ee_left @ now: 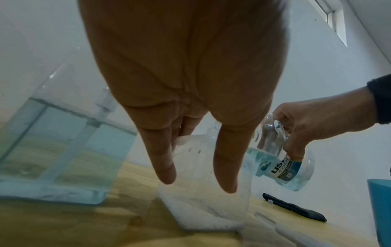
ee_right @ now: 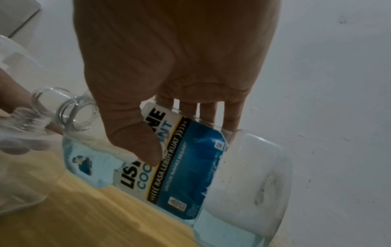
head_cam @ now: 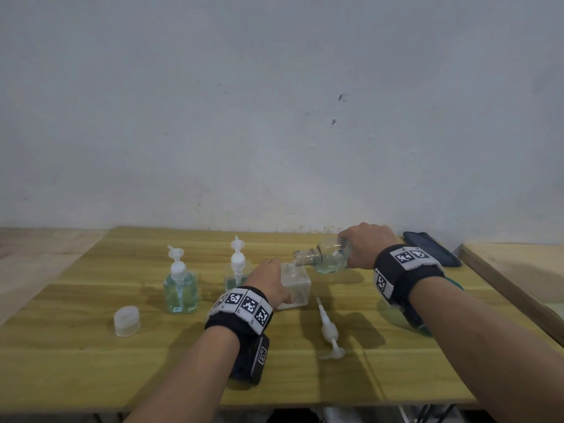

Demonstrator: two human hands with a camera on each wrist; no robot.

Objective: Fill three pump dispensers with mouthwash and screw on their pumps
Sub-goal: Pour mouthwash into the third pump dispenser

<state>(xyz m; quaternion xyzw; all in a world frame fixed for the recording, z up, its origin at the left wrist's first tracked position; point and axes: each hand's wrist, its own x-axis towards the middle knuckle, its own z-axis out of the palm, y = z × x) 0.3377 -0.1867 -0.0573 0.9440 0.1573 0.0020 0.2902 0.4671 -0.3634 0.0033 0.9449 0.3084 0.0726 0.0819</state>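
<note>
Evidently the job stood about two-thirds done. Furthest out to the left of the left hand (head_cam: pixel 268 283), a loose white cap (head_cam: pixel 127 320) sat on the bench (head_cam: pixel 91 361). Nearer that hand stood the first dispenser (head_cam: pixel 180 290), holding pale blue-green liquid with its pump screwed on, and just beyond the hand's knuckles the second dispenser (head_cam: pixel 237 271), also capped with a pump and showing liquid low down. I judged both finished, though the second looked less full.

The left hand was wrapped round the third dispenser (head_cam: pixel 297 288), fingers and thumb on opposite walls, steadying it upright on the bench. This square, clear container looked empty or nearly so; its neck was open. Directly above that neck, between the two hands, hung the mouth of the mouthwash bottle (head_cam: pixel 323 259), tipped close to horizontal. The right hand (head_cam: pixel 366 244) gripped it round the labelled middle, thumb on one face and fingers curled over the other. Blue liquid lay pooled along the bottle's lower side; whether any was yet running out I could not tell.

Nearer the person than the third dispenser, the last pump (head_cam: pixel 329 331) lay on its side on the bench. Filling and screwing that on remained.
</note>
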